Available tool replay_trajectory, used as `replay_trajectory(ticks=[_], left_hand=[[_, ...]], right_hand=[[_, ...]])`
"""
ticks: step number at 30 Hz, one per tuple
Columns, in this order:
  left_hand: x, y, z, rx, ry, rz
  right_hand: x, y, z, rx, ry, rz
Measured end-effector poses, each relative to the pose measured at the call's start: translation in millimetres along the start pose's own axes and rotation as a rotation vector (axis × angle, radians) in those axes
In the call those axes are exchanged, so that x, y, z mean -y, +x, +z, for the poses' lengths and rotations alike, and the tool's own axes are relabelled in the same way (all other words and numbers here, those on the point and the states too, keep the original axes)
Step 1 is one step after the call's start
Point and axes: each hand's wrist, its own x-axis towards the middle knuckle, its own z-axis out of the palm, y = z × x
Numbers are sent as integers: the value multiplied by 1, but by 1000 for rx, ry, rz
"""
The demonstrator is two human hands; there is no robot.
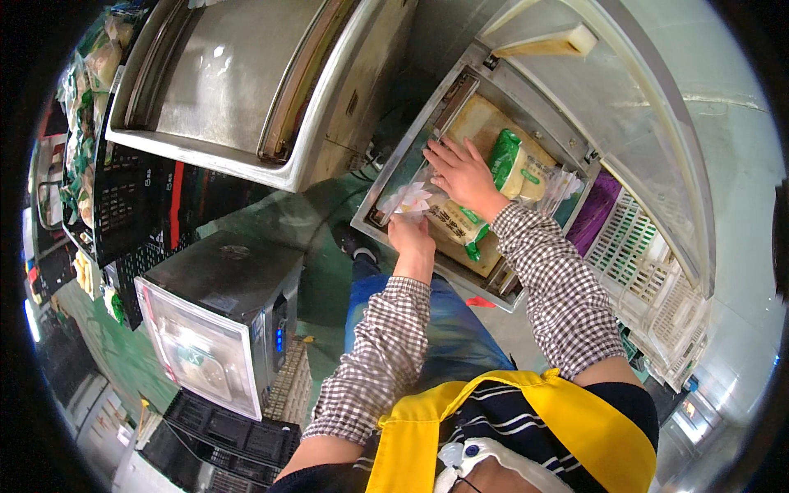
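A vacuum-packing chamber (376, 194) stands in front of me, with two clear-and-green plastic food packs inside. The nearer food pack (448, 220) has pale yellow contents and dark print. Beyond it to the right, a second food pack (522, 174) lies on the brownish chamber board (477, 119). My left hand (411, 236) pinches the crumpled clear end of the nearer pack at the chamber's left edge. There a white, petal-like shape shows in the plastic. Fingers spread, my right hand (464, 174) is stretched over the chamber beside the packs; its palm is turned down.
The chamber's clear lid (633, 99) is raised on the right. White plastic crates (637, 246) and a purple net bundle (593, 209) sit beside it. Another steel chamber machine (222, 74) stands at the upper left, a smaller machine (222, 271) below it, black crates (230, 440) lower.
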Motion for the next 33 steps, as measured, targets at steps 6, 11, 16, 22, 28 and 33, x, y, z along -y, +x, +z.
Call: replay_trajectory(ticks=[6, 11, 16, 22, 28, 33], left_hand=[[2, -6, -9, 74, 138, 25], [-7, -42, -20, 263, 1010, 983], [-26, -27, -35, 265, 1713, 1424], [-20, -31, -27, 152, 1804, 1356], [-49, -35, -37, 194, 1762, 1518], [-91, -70, -48, 244, 1627, 1576]], right_hand=[[3, 10, -2, 17, 21, 85], [-5, 10, 0, 32, -22, 134], [-7, 13, 0, 14, -12, 108], [-9, 7, -17, 63, -30, 140], [70, -48, -220, -200, 115, -199], [2, -71, -375, -262, -289, 24]])
